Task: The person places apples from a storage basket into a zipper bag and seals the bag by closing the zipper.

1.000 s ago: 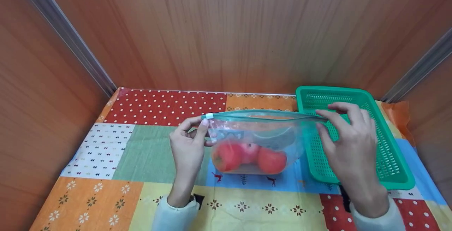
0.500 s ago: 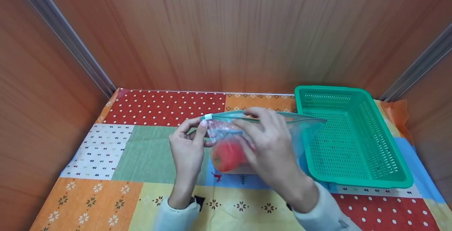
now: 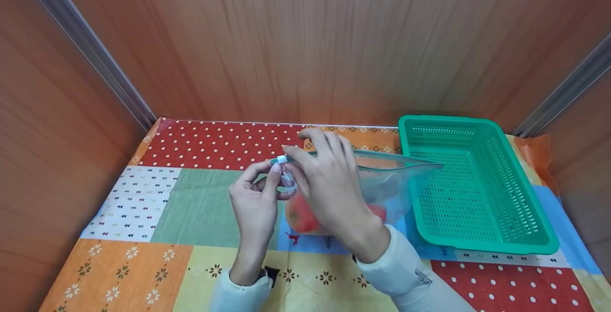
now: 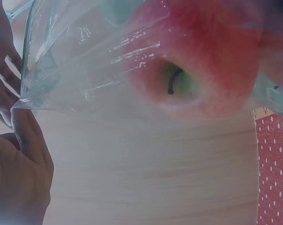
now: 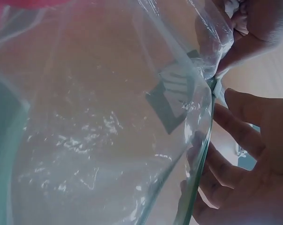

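A clear zip bag with a green-edged mouth stands on the cloth, red apples inside. One apple shows its stem through the film in the left wrist view. My left hand pinches the bag's top left corner between thumb and fingers, right beside the white zip slider. My right hand reaches across the front of the bag, its thumb and index fingertips spread close to the slider. In the right wrist view, the right hand's fingers lie along the bag's green zip edge. Part of the apples is hidden behind this hand.
A green plastic basket with slotted walls stands on the right, and the bag's right corner overlaps its left rim. A patchwork tablecloth covers the table. Wood-grain panels rise at the back and on both sides.
My right hand has let go of the bag's right corner and moved left across the bag to the slider. My left hand has stayed at the left corner.
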Demonstrator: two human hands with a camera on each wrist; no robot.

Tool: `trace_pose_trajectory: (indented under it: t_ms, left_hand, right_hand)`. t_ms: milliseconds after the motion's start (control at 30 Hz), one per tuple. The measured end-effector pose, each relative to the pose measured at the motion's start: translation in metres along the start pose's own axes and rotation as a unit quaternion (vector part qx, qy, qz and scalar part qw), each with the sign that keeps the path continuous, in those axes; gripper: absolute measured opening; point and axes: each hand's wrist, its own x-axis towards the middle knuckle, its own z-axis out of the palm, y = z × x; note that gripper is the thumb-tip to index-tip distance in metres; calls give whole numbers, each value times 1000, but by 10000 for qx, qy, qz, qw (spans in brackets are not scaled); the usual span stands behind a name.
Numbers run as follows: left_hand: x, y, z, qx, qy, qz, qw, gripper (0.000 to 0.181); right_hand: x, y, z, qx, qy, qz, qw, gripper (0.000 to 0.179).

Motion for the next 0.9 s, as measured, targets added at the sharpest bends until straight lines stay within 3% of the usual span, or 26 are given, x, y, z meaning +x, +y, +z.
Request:
trace_pose_trajectory:
  t_ms: [567, 900]
  left_hand:
    - [-4, -1, 2, -90, 66, 375, 9992, 14]
    - [-3, -2, 2, -42, 245, 314, 9992, 13]
  right_hand:
    - [7, -2, 8, 167, 51, 124, 9998, 25]
    - [4, 7, 6, -27, 465, -48, 9989, 25]
